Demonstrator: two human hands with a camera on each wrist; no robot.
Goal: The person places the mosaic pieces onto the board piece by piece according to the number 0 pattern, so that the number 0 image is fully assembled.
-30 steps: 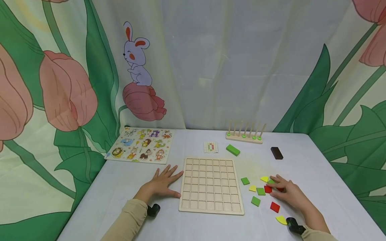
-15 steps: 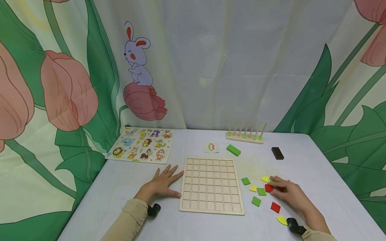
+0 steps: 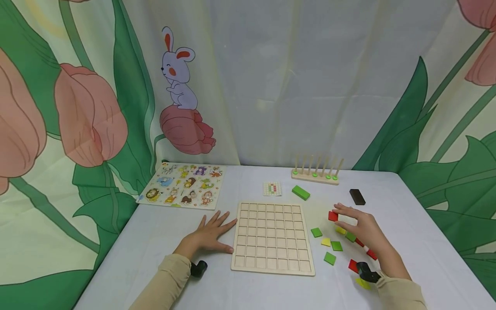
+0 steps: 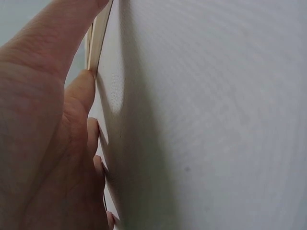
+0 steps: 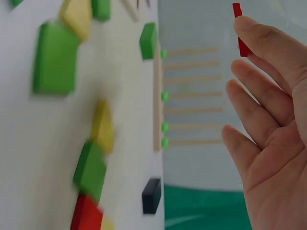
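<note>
Between its thumb and fingertips my right hand (image 3: 362, 226) pinches a small red square tile (image 3: 333, 216), raised over the right side of the table. In the right wrist view this red tile (image 5: 243, 43) shows edge-on, the other fingers spread loosely below it. My left hand (image 3: 209, 236) lies spread on the cloth, with thumb and a fingertip at the left edge of a wooden grid board (image 3: 271, 237). The left wrist view shows the left palm (image 4: 38, 120) close over the white cloth. Under and beside the right hand lie loose tiles, among them a green tile (image 3: 336, 246) and a yellow piece (image 3: 326, 242).
Behind the board are a small pattern card (image 3: 272, 188), a green block (image 3: 301, 192) and a pegged wooden rack (image 3: 315, 177). A black block (image 3: 357, 196) stands at the right. An animal picture board (image 3: 182, 187) lies back left, before a printed curtain (image 3: 263, 86).
My right hand has picked a red tile out of the loose pieces and lifted it up and slightly left, uncovering more tiles. The left hand stays put.
</note>
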